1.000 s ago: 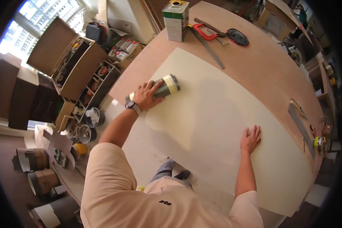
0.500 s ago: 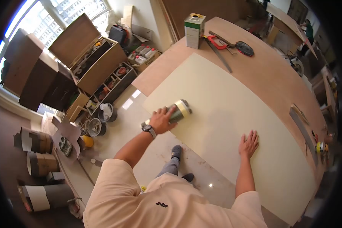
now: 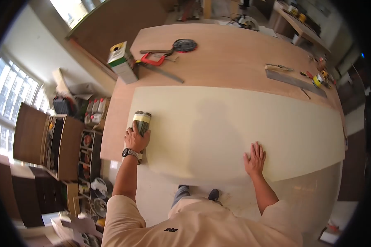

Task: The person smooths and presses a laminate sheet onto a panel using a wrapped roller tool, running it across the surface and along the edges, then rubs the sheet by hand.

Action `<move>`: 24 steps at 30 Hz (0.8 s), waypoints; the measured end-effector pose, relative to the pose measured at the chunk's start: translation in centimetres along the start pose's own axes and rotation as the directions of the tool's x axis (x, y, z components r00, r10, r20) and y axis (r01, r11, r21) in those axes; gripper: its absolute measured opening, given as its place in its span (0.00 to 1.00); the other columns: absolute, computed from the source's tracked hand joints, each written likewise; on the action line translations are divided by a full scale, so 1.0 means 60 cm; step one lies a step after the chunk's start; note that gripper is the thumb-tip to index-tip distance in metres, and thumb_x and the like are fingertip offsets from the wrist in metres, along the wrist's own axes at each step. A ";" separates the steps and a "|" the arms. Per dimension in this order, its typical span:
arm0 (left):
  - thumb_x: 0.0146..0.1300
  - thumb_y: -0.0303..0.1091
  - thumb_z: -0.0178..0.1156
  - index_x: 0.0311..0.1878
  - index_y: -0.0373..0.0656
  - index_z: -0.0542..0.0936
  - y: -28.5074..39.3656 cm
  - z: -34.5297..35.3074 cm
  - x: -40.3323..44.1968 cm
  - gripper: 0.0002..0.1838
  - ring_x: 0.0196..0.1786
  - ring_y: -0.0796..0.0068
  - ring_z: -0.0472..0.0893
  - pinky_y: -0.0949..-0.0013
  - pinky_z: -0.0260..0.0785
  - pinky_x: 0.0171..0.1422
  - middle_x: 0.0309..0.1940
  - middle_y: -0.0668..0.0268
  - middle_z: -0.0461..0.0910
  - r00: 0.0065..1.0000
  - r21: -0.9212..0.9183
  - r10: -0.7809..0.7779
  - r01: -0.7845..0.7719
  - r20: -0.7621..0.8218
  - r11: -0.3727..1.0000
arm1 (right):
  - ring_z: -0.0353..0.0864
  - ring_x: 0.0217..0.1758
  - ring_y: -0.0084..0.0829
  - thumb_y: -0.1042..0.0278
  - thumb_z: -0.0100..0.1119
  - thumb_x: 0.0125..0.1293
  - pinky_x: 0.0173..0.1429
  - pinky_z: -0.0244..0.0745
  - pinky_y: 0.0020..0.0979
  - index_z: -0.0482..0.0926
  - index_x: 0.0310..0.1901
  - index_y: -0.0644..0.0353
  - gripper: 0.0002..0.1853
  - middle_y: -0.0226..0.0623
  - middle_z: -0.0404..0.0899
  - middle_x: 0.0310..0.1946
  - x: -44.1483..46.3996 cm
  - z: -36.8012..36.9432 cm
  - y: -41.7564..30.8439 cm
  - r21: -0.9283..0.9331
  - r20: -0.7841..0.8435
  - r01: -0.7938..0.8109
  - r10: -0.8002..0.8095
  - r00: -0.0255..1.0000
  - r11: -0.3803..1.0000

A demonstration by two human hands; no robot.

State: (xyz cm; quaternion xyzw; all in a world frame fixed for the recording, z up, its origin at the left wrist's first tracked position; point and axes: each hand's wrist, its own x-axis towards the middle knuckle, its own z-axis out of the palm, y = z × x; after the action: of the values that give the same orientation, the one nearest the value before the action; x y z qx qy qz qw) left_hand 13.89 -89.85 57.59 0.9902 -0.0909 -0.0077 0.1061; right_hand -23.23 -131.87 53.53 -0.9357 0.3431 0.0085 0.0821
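Note:
A large cream sheet (image 3: 169, 140) lies on the wooden worktop (image 3: 231, 49) in front of me. At its left end, my left hand (image 3: 137, 139) is closed around a dark green roll (image 3: 142, 118) with a pale yellow band near its far end. Part of the roll is hidden under the palm and wrist, and I cannot make out what it is made of. My right hand (image 3: 255, 159) rests flat on the sheet near its front edge, fingers stretched out, holding nothing.
Beyond the sheet's far edge are a metal tin (image 3: 123, 64), a red-framed clamp (image 3: 154, 59) and a dark round pad (image 3: 185, 45). A grey metal strip (image 3: 294, 82) lies at the right among hand tools. Wooden boxes (image 3: 66, 146) stand on the left.
My view has swung to the right. The roll, still in my left hand, now points away from me along the sheet's left end. My right hand stays flat on the sheet.

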 end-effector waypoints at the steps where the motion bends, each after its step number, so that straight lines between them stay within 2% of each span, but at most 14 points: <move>1: 0.60 0.60 0.65 0.82 0.40 0.58 -0.002 0.013 0.043 0.53 0.68 0.37 0.73 0.37 0.67 0.71 0.66 0.41 0.74 0.998 -0.013 0.037 -0.038 -0.042 0.999 | 0.49 0.88 0.48 0.42 0.51 0.78 0.88 0.42 0.59 0.64 0.81 0.54 0.37 0.39 0.54 0.86 0.003 -0.001 0.006 -0.003 0.000 0.016 -0.016 1.000 1.000; 2: 0.60 0.60 0.65 0.81 0.38 0.59 -0.005 0.024 0.085 0.53 0.68 0.37 0.73 0.37 0.66 0.71 0.67 0.40 0.73 0.994 -0.024 0.073 -0.075 -0.084 0.997 | 0.50 0.88 0.48 0.41 0.52 0.78 0.88 0.42 0.59 0.65 0.80 0.54 0.37 0.39 0.54 0.85 0.003 0.000 0.013 -0.005 0.000 0.033 -0.033 0.999 0.999; 6: 0.60 0.57 0.66 0.78 0.35 0.61 0.055 0.048 0.226 0.50 0.69 0.38 0.72 0.37 0.66 0.71 0.67 0.42 0.73 0.998 0.048 0.045 -0.042 -0.051 0.998 | 0.51 0.87 0.49 0.40 0.54 0.76 0.87 0.42 0.61 0.66 0.79 0.53 0.38 0.41 0.55 0.85 0.004 0.003 0.011 -0.009 -0.046 0.048 -0.048 0.998 0.999; 8: 0.61 0.56 0.66 0.78 0.33 0.60 0.153 0.040 0.243 0.50 0.69 0.39 0.73 0.38 0.67 0.70 0.67 0.44 0.73 0.978 0.038 0.207 -0.208 0.035 0.977 | 0.52 0.87 0.50 0.40 0.55 0.75 0.86 0.44 0.63 0.68 0.78 0.54 0.38 0.41 0.57 0.84 0.008 -0.002 0.009 -0.010 -0.059 0.042 -0.042 0.997 0.999; 11: 0.63 0.55 0.66 0.79 0.33 0.60 0.312 0.057 0.237 0.50 0.69 0.40 0.73 0.39 0.66 0.71 0.69 0.45 0.72 0.864 -0.011 0.485 -0.488 0.134 0.873 | 0.55 0.86 0.50 0.41 0.58 0.73 0.84 0.47 0.65 0.69 0.77 0.54 0.37 0.41 0.59 0.83 0.003 -0.002 0.010 0.002 -0.101 0.069 -0.069 0.992 0.998; 14: 0.64 0.53 0.68 0.79 0.34 0.61 0.487 0.100 0.212 0.48 0.69 0.42 0.73 0.42 0.66 0.72 0.70 0.46 0.72 0.659 -0.063 0.733 -0.735 0.165 0.675 | 0.57 0.85 0.50 0.42 0.60 0.72 0.83 0.50 0.65 0.71 0.76 0.54 0.37 0.40 0.62 0.82 0.008 -0.007 0.011 0.008 -0.123 0.081 -0.079 0.989 0.997; 18: 0.64 0.53 0.69 0.79 0.34 0.62 0.722 0.157 0.160 0.48 0.71 0.46 0.73 0.42 0.64 0.75 0.70 0.47 0.72 0.490 -0.112 0.863 -0.857 0.122 0.502 | 0.57 0.85 0.48 0.42 0.61 0.72 0.83 0.50 0.65 0.71 0.76 0.53 0.37 0.39 0.61 0.82 0.010 -0.011 0.013 0.028 -0.074 0.064 -0.062 0.995 0.998; 21: 0.65 0.53 0.68 0.79 0.35 0.63 0.854 0.191 0.128 0.47 0.71 0.48 0.73 0.44 0.65 0.73 0.70 0.49 0.72 0.454 -0.168 0.884 -0.868 0.112 0.467 | 0.56 0.86 0.47 0.42 0.61 0.72 0.84 0.48 0.64 0.71 0.76 0.53 0.37 0.37 0.60 0.83 0.008 -0.005 0.018 0.030 -0.076 0.065 -0.063 0.995 0.997; 24: 0.65 0.54 0.67 0.79 0.37 0.64 0.886 0.207 0.115 0.46 0.70 0.48 0.73 0.46 0.65 0.72 0.70 0.49 0.73 0.444 -0.217 0.894 -0.868 0.059 0.446 | 0.54 0.86 0.47 0.41 0.60 0.72 0.86 0.45 0.63 0.70 0.77 0.52 0.37 0.37 0.58 0.84 0.008 0.002 0.020 0.060 -0.033 0.023 -0.021 0.999 0.998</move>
State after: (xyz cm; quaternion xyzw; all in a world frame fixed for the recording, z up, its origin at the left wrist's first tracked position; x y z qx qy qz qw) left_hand 10.76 -144.80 56.74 0.7816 -0.6008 -0.0402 0.1631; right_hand -23.62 -133.03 53.20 -0.9365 0.3341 -0.0181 0.1049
